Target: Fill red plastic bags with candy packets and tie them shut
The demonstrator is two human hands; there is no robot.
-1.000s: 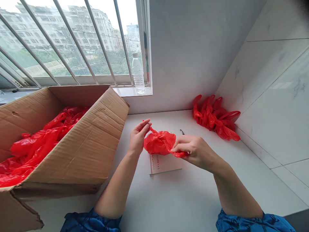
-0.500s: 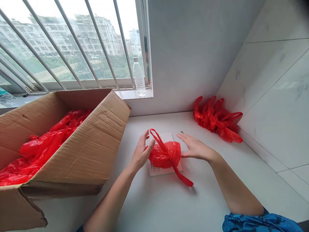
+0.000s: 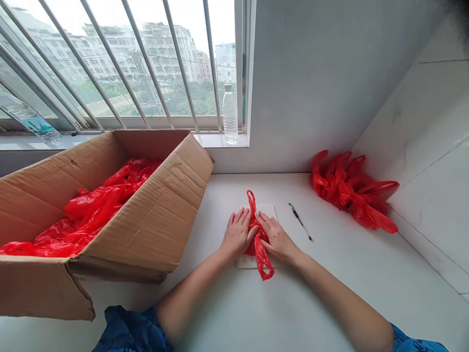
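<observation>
From my remote seat, I judge the crinkled red plastic bag [image 3: 259,239], atop the pale rectangular paper booklet [image 3: 270,211], already bundled with 2 loops poking out, its flattening perhaps unfinished (the covered part is hidden). The left hand [image 3: 238,234] and right hand [image 3: 276,238] rest palm-down against its sides, fingers extended, forearms angling inward.

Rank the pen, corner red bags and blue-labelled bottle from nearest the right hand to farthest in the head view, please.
1. Pen: just right of the right hand.
2. Corner red bags: farther right.
3. Blue-labelled bottle: far left.
</observation>
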